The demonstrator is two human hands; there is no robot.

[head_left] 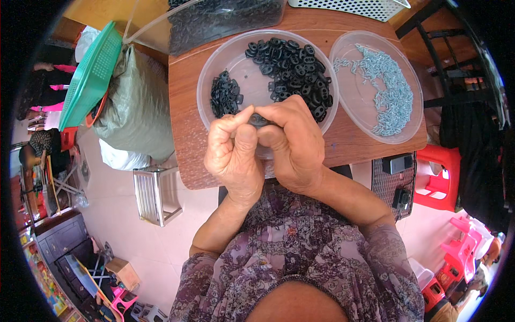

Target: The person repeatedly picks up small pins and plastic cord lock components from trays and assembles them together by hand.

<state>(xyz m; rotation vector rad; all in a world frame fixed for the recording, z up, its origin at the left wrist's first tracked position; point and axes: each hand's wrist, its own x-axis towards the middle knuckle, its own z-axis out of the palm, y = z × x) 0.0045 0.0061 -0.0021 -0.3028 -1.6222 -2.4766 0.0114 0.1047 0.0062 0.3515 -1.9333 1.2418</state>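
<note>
Above the near rim of a round clear plastic tub point(206, 67), both of my hands are pinched together. My left hand point(234, 153) and my right hand point(296, 144) grip a small black plastic piece point(259, 120) between thumbs and fingertips. My fingers cover much of it. Inside the tub, a large heap of black oval pieces with holes point(303, 75) lies to the right. A smaller pile of little black pieces point(225, 95) sits at the left. Small silvery screws point(394, 99) are spread in a shallow clear round tray point(351, 118) on the right.
The wooden table point(188, 126) carries a clear bin of black parts point(225, 24) and a white perforated basket point(354, 7) at the back. A stuffed sack point(137, 104) and green basket point(91, 75) are left. Around stand a metal stool point(153, 196) and red stool point(440, 180).
</note>
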